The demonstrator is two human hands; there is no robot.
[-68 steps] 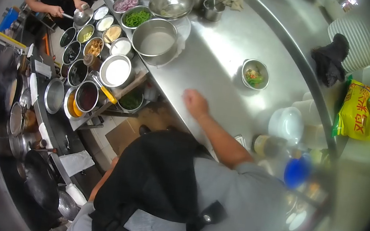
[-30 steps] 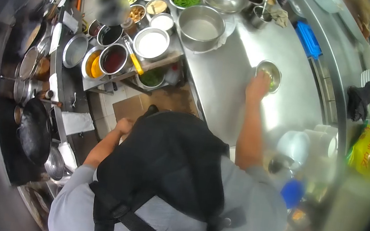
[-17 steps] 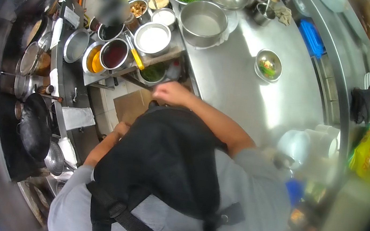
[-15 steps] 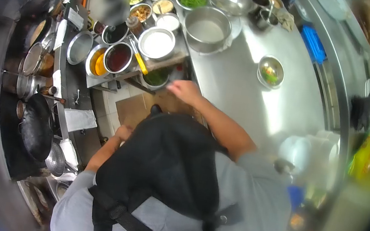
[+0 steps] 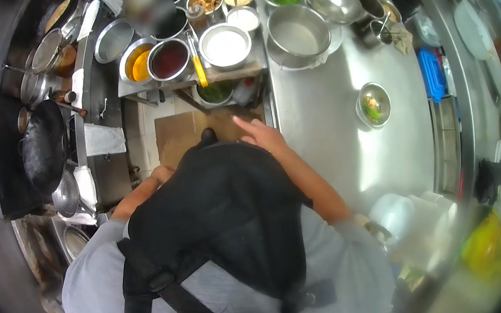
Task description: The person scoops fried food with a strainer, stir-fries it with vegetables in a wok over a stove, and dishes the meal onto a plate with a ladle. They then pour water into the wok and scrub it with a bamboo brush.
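Note:
My right hand [image 5: 258, 134] is over the left edge of the steel counter [image 5: 323, 141], its index finger stretched out and nothing in it. At the left side of the black apron [image 5: 225, 198], my left hand [image 5: 161, 175] is partly visible; its fingers are too hidden to read. Ahead of my right hand stand a large steel pot [image 5: 297, 35] and a bowl of white contents [image 5: 224, 46]. A small steel bowl [image 5: 373, 105] with green and orange food sits on the counter to the right.
Left is a stove line with a black wok [image 5: 45, 144] and a perforated ladle [image 5: 66, 193]. Yellow-handled tongs [image 5: 199, 67] lean by a pot of dark red liquid [image 5: 168, 60]. White containers [image 5: 393, 214] stand at the right. A brown mat [image 5: 176, 136] lies on the floor.
My right hand has opened, its index finger now extended. The view has shifted, and the person at the top left is no longer visible.

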